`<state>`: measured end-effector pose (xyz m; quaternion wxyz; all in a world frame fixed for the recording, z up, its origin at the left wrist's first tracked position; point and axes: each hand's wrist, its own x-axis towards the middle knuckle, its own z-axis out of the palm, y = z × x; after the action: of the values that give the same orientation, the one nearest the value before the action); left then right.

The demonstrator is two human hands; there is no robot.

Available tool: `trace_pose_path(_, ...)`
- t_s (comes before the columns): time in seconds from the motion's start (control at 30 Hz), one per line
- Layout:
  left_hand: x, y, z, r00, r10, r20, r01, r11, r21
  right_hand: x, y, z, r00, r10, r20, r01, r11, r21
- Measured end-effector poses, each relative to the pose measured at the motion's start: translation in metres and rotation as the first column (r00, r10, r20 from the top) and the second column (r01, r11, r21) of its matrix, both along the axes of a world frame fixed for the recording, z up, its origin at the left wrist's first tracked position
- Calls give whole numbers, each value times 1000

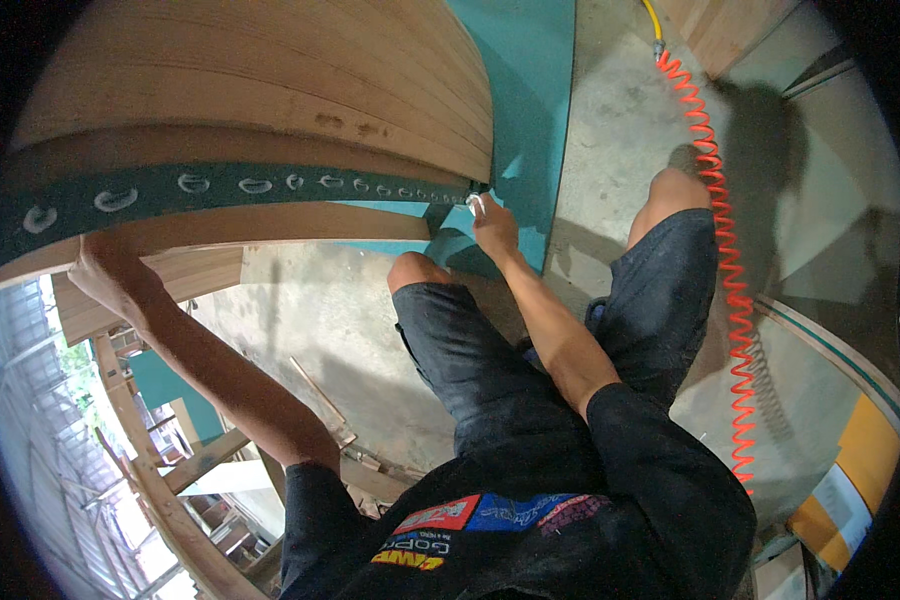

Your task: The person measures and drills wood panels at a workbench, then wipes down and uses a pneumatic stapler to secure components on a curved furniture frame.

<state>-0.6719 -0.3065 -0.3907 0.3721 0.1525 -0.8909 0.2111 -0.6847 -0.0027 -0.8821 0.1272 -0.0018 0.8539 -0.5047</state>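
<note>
A long dark green strip (270, 184), marked with a row of pale oval dabs or rings, runs along the edge of a large curved wooden piece (260, 75). At its far right end my right hand (497, 228) is closed round a small white object (475, 204), too small to name. My left hand (110, 278) grips the lower wooden board (300, 224) near the strip's left end; its fingers are partly hidden behind the wood.
A teal sheet (525, 100) lies beyond the wood on the concrete floor (610, 120). To the right hangs a coiled orange air hose (730, 270) with a yellow end. Wooden framing (150, 480) stands at the lower left, with wood scraps (370, 462) on the floor. My knees are either side of my right arm.
</note>
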Motion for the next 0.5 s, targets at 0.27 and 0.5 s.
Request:
trace_pose_path(0.27, 4, 6, 14, 947, 283, 152, -257, 952, -167, -7, 6, -19, 998, -17, 64, 20, 999, -45)
trace_pose_path(0.5, 13, -13, 21, 976, 185, 114, -131, 919, -371, -17, -7, -35, 959, -89, 268, 82, 996, 37)
